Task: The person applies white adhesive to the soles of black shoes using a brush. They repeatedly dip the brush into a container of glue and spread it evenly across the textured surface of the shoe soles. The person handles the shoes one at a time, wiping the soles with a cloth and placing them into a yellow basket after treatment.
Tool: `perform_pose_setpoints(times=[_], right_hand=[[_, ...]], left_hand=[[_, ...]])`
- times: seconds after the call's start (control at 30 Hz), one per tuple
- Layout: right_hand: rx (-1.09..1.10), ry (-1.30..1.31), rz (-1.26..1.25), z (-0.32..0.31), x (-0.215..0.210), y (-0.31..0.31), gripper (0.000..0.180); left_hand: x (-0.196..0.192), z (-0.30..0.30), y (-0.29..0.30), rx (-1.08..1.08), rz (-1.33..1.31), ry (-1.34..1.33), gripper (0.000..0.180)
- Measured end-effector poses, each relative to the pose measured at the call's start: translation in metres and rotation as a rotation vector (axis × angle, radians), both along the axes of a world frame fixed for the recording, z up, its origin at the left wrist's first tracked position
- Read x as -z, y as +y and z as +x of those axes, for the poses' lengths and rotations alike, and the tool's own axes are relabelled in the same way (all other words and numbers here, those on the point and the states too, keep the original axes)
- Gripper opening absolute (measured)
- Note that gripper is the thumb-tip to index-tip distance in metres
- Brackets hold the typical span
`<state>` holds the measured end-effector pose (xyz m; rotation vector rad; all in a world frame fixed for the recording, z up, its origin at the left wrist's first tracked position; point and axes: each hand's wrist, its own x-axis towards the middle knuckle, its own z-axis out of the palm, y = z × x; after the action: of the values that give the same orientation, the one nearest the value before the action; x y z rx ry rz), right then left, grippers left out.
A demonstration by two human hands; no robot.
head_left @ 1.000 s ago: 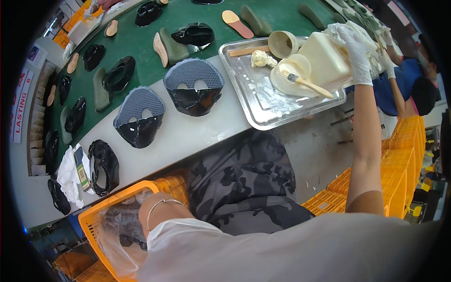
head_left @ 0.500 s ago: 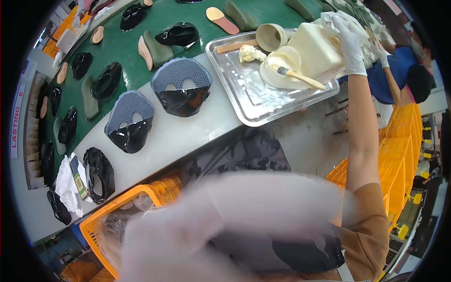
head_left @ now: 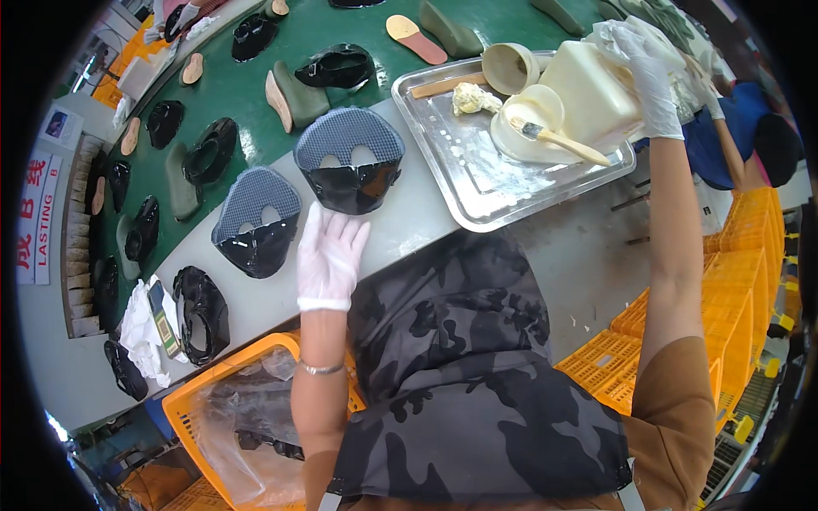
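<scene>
My left hand, in a white glove, is palm up with its fingers apart and nothing in it. Its fingertips reach the lower edge of a glossy black shoe upper with a blue-grey textured part. A similar shoe upper lies to its left. At the upper right, my gloved right hand curls over the far end of a tilted cream plastic container; its fingertips are partly hidden. In front of this container, a wooden-handled brush lies across a pale cup holding a cream-coloured substance.
The metal tray also bears a beige cup, a wooden stick and a whitish lump. Black shoe parts and lasts cover the green surface. A yellow crate stands below the table; a co-worker's gloved hand is at right.
My left hand, blurred close to the camera before, has moved away to the table beside the shoe upper. The whole view has shifted slightly; my right hand stays at the container.
</scene>
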<state>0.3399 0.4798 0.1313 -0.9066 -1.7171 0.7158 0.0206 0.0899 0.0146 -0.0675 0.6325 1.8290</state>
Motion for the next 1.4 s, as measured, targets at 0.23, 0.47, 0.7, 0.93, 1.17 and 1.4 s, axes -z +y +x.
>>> perform_pose_setpoints(times=[0.23,0.47,0.7,0.93,1.17,1.4], right_hand=[[-0.044,0.003,-0.009,-0.006,-0.002,-0.009,0.036],[-0.077,0.071,-0.093,0.002,-0.001,-0.012,0.032],[-0.119,0.089,-0.072,-0.009,-0.005,-0.021,0.025],[-0.125,0.160,-0.028,-0.011,-0.017,-0.038,0.019],[-0.586,0.358,-0.179,-0.057,-0.038,-0.170,0.017],[-0.683,0.506,-0.363,-0.076,-0.018,-0.243,0.032]], left_hand=[[-0.013,-0.002,0.037,-0.081,0.253,0.057,0.034],[-0.059,0.029,0.010,-0.024,0.057,1.137,0.036],[-0.064,0.050,0.001,-0.181,0.167,2.254,0.050],[-0.050,0.061,-0.011,-0.127,0.136,2.448,0.052],[-0.050,0.066,-0.017,-0.109,0.106,2.487,0.014],[-0.037,0.068,-0.028,-0.169,0.018,2.415,0.027]])
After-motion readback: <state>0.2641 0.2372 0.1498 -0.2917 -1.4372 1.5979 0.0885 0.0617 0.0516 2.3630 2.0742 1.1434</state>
